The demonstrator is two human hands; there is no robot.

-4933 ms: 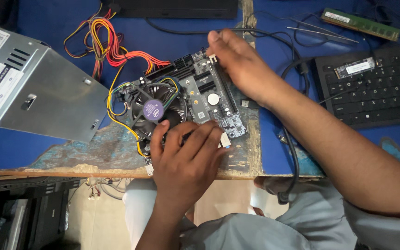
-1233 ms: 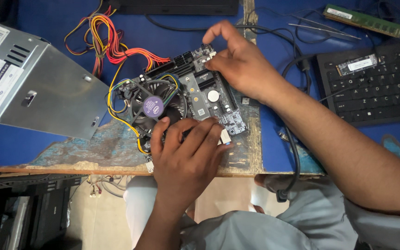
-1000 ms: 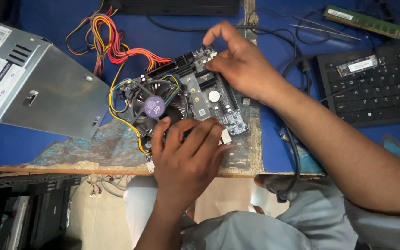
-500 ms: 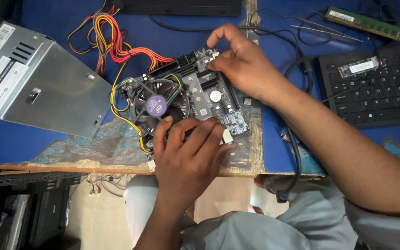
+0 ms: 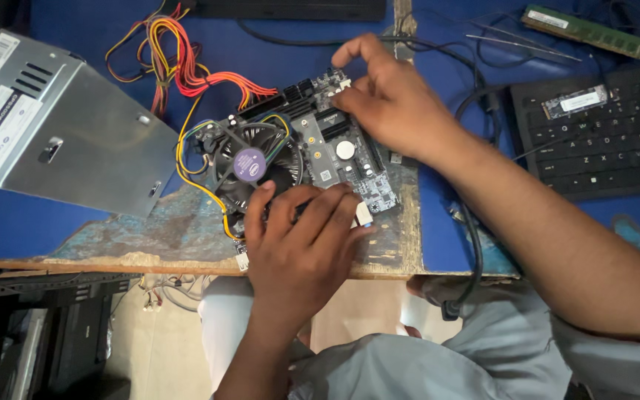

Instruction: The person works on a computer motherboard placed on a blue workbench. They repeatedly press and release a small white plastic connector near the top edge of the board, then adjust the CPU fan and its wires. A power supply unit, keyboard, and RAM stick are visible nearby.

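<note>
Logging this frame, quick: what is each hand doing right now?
Left hand: open, fingers spread flat on the near edge of the motherboard, beside the cooler fan.
Right hand: fingertips pinched at the motherboard's far corner; what they grip cannot be told.

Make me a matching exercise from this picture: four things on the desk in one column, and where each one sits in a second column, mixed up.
Things:
1. power supply box
2. keyboard
3. memory stick
4. cooler fan

Places:
A. on the motherboard, just above the left hand
B. far right of the desk, beyond the right hand
C. top right corner, above the keyboard
D. far left of the desk, tilted, with coloured wires behind it

Pairs: 1-D, 2-B, 3-C, 4-A
</note>
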